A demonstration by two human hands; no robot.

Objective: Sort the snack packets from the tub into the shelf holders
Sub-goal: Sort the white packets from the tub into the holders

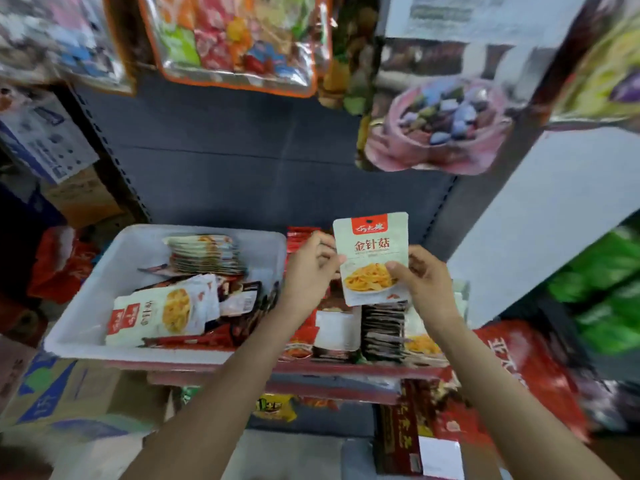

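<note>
While upright, packet (372, 258), between both grips

Two hands hold up one pale snack packet (372, 258). The left hand (311, 268) pinches its left edge; the right hand (427, 282) grips its lower right side. Left of the fingers (394, 268) sits a white tub (104, 289) of packets.

Even, soft indoor light, no hard shadows. Sharpest is the packet (372, 258) pinched between the fingers (its print is readable); away from the fingertips everything smears with motion blur, and the wide lens bends the shelf edges outward. Faint glare on hanging bags (239, 39) above.
</note>
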